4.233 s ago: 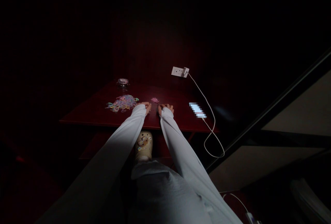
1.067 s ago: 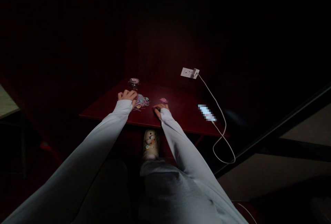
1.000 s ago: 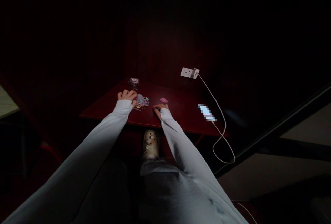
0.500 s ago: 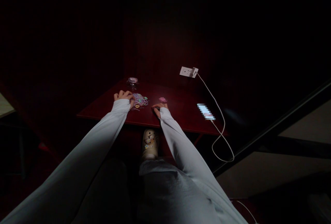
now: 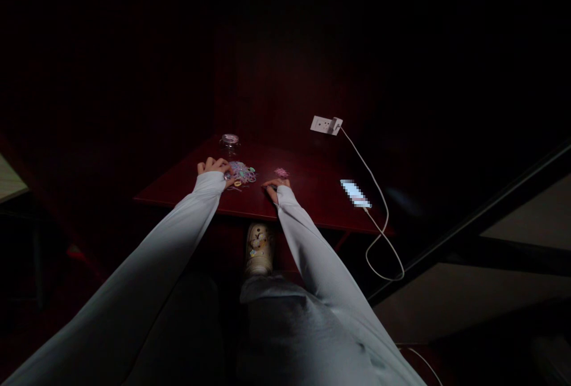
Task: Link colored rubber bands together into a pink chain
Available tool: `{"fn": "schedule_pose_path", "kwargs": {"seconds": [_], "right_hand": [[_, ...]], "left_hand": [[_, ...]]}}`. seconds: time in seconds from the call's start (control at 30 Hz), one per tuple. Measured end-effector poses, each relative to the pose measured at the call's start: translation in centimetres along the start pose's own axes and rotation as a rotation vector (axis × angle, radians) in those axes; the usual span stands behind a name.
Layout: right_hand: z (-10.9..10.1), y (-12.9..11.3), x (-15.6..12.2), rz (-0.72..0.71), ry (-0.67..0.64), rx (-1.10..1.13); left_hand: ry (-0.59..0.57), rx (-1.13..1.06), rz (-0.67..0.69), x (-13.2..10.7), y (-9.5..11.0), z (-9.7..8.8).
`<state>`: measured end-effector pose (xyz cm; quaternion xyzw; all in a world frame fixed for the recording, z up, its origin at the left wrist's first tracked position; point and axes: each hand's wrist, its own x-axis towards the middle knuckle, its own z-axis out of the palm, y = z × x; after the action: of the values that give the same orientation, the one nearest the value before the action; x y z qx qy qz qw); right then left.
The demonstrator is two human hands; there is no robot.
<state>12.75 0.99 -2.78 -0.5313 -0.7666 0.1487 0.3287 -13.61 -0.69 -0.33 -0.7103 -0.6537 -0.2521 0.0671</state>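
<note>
A loose pile of small pastel hair ties (image 5: 242,172), mostly lilac with a few green and yellow ones, lies on the dark red table. At the pile's left edge my left hand (image 5: 215,167) has its fingers bent, with pale hair ties showing between thumb and forefinger. My right hand (image 5: 277,186) rests on the table to the right of the pile, forefinger stretched out and thumb apart; nothing shows in it. Just beyond its knuckles is a smaller heap of pink hair ties (image 5: 281,172). A clear jar (image 5: 230,144) with a lid stands behind the main pile.
A phone (image 5: 355,193) with a lit, pixelated screen lies at the right of the table (image 5: 178,187). Its white cable (image 5: 371,170) loops up to a charger in the wall socket (image 5: 322,125). A beige clog (image 5: 259,249) shows below the table's front edge.
Both hands stay almost in place. The left fingers shift slightly at the pile, and a pale hair tie shows more clearly between thumb and forefinger.
</note>
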Motion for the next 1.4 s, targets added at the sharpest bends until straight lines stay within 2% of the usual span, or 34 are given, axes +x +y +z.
{"fn": "schedule_pose_path", "kwargs": {"seconds": [0.33, 0.53, 0.87, 1.13, 1.4], "right_hand": [[-0.1, -0.3, -0.2, 0.025, 0.000, -0.005], [0.0, -0.1, 0.0, 0.007, -0.001, 0.015], [0.1, 0.3, 0.1, 0.000, -0.002, 0.020], [0.2, 0.5, 0.1, -0.022, 0.027, 0.031], [-0.1, -0.1, -0.1, 0.012, 0.010, -0.005]], "left_hand": [[0.084, -0.025, -0.018, 0.6, -0.7, 1.5], [0.112, -0.027, -0.016, 0.5, -0.6, 1.8], [0.059, -0.072, 0.014, 0.8, -0.9, 1.5], [0.042, -0.061, -0.008, 0.2, 0.6, -0.1], [0.066, -0.018, 0.003, 0.0, 1.0, -0.3]]}}
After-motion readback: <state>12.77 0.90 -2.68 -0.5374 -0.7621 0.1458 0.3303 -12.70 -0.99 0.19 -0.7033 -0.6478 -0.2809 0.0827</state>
